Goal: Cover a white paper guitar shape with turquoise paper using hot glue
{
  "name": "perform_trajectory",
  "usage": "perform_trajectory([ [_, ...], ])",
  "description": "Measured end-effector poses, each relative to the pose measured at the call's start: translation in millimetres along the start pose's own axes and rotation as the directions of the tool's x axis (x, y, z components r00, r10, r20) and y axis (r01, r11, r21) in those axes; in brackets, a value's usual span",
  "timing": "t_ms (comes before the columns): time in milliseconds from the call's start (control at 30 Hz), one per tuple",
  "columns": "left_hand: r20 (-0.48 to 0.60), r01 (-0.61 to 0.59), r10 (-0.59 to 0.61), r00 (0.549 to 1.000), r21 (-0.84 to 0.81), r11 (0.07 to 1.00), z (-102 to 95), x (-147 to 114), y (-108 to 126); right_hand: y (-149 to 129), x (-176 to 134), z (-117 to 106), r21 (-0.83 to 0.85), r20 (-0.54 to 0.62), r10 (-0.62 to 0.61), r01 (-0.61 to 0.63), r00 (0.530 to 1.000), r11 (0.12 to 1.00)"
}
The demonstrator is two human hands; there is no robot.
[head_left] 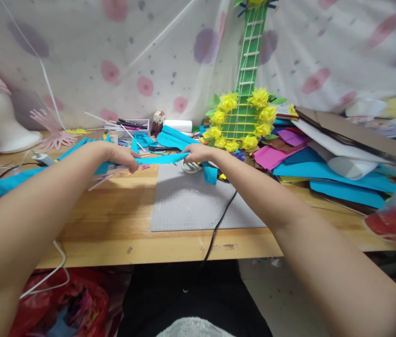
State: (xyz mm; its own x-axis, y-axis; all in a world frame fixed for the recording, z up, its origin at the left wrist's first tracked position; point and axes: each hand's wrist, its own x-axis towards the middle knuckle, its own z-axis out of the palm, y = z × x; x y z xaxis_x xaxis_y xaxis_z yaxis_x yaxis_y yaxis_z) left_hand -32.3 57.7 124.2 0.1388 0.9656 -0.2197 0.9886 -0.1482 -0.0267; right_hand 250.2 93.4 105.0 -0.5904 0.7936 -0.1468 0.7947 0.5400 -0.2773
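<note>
While the small brown-and-white box [158, 121] is showing markings too blurred to read, a thin, narrow blue paper strip [157, 160] is running straight from left hand [126, 157] to right hand [198, 153], each pinching an end, near the far edge of the gridded grey mat [183, 206]. Ruffled yellow flowers [259, 97] are edging a flat green guitar shape [251, 51].

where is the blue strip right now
In the head view, the blue strip is just left of centre, stretched between the left hand and the right hand, near the far left corner of the grey mat.
</note>
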Motion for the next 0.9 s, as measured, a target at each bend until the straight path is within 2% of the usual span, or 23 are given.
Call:
perform_trajectory([
  [33,0.117,-0.022,0.022,0.993,0.000,1.000,-3.4,0.1,4.3,-0.3,-1.6,2.9,-0.051,-0.072,-0.043,0.040,0.996,0.998],
  [67,0.165,-0.050,0.047,0.985,0.014,0.999,-5.2,-0.9,9.9,-0.2,-3.2,6.0,-0.120,-0.147,-0.089,0.072,0.985,0.990],
  [100,0.145,-0.074,0.067,0.987,0.043,0.996,-4.8,-3.2,16.2,0.2,-4.6,9.0,-0.196,-0.211,-0.132,0.090,0.969,0.976],
  [167,0.001,-0.079,0.080,0.997,0.146,0.986,3.4,-11.5,29.2,2.9,-6.8,15.0,-0.324,-0.272,-0.187,0.093,0.944,0.942],
  [233,-0.128,-0.066,0.093,0.987,0.198,0.978,18.6,-21.8,39.8,8.0,-7.9,21.5,-0.401,-0.253,-0.203,0.089,0.946,0.912],
  [300,-0.154,-0.051,0.086,0.984,0.219,0.974,35.4,-29.7,46.6,13.8,-8.7,29.0,-0.434,-0.209,-0.195,0.088,0.958,0.896],
  [400,-0.163,-0.083,0.119,0.979,0.213,0.973,53.9,-33.4,50.5,19.6,-11.5,40.7,-0.443,-0.209,-0.182,0.073,0.961,0.894],
  [533,-0.146,-0.099,0.119,0.982,0.138,0.985,63.0,-30.4,50.3,21.4,-20.4,52.2,-0.433,-0.359,-0.141,-0.031,0.923,0.901],
  [667,-0.174,-0.104,0.118,0.978,0.088,0.991,64.5,-28.3,47.4,26.6,-31.5,57.0,-0.362,-0.446,-0.050,-0.129,0.894,0.923],
  [767,-0.227,-0.124,0.127,0.966,0.024,0.992,62.1,-27.3,44.4,33.3,-39.0,57.9,-0.332,-0.468,-0.035,-0.139,0.883,0.933],
  [900,-0.247,-0.048,0.033,0.969,-0.057,0.997,52.8,-25.1,39.6,38.6,-47.6,53.8,-0.311,-0.525,-0.027,-0.162,0.851,0.937],
])
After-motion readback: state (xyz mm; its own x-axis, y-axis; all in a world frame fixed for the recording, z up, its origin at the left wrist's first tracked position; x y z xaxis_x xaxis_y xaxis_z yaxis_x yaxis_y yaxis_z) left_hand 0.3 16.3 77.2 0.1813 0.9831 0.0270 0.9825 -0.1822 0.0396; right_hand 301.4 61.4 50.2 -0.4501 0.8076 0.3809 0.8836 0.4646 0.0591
